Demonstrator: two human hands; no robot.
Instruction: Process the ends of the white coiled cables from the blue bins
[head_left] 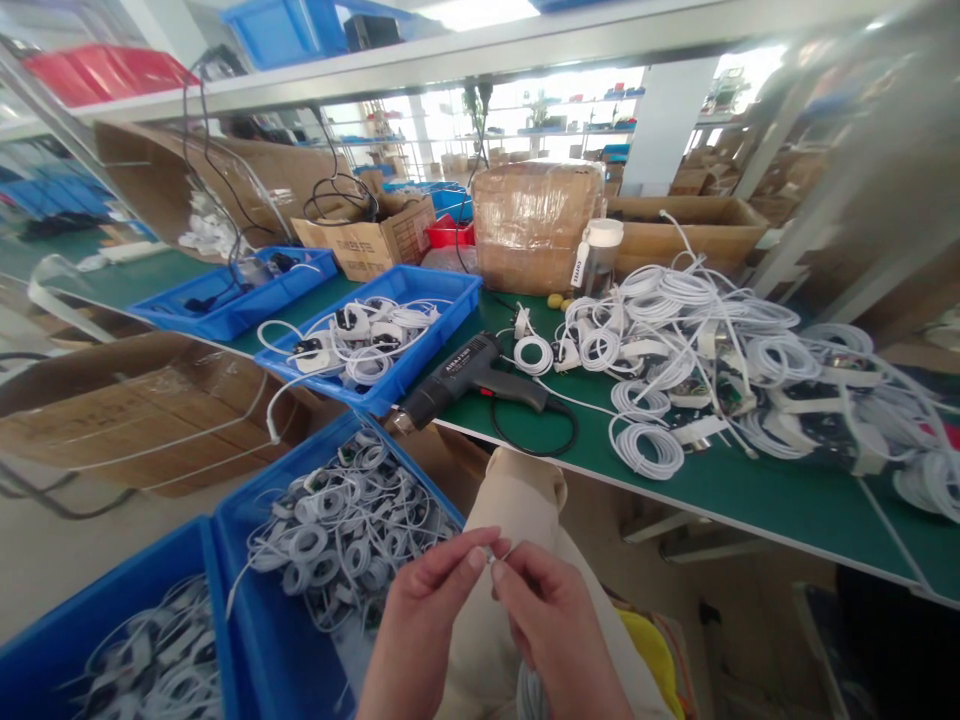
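My left hand (426, 612) and my right hand (556, 618) meet above my lap, thumbs and forefingers pinched together. Between their fingertips is a small whitish piece, apparently the end of a white cable (489, 556); its exact shape is mostly covered. Under my right hand hangs a coil of white cable (531, 692), partly hidden by the palm. Beyond my knee, a black heat gun (480, 378) lies on the green bench with its nozzle over the front edge. Left of my hands stands a blue bin (259, 560) full of small coiled white cables.
White cable coils with circuit boards (690, 350) are heaped on the right of the bench (555, 440). A blue tray (442, 290) holds plugs and cables. Behind stand a wrapped carton (536, 225) and a lidded jar (600, 255). Another blue bin (97, 600) sits lower left.
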